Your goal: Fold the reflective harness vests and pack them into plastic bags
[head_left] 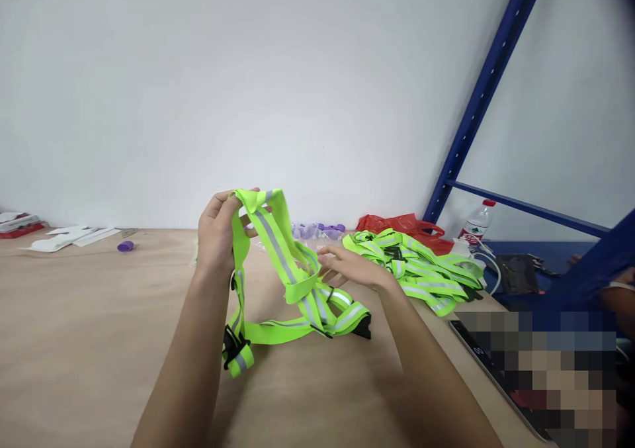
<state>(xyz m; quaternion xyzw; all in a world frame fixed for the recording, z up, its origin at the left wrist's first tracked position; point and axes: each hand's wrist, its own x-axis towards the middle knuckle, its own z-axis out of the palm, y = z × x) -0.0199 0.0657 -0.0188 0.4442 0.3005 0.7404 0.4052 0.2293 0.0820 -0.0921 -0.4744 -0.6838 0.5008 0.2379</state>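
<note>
My left hand (218,229) pinches the top of a neon green strap harness (275,246) with grey reflective stripes and lifts it above the wooden table (124,342). One strap hangs down below that hand to a black buckle (233,345). Looped and bunched straps lie to the right, with another black clip (362,327) at their end. My right hand (350,265) is beside the looped part, its fingers apart, near or lightly touching the strap's edge.
A pile of similar green straps (426,269) lies right of my right hand, before a red plastic bag (407,226). Behind stand a bottle (479,223) and a blue metal frame (476,104). A purple roll (126,246) and white sheets (69,237) lie left. A dark-screened device (486,362) is front right.
</note>
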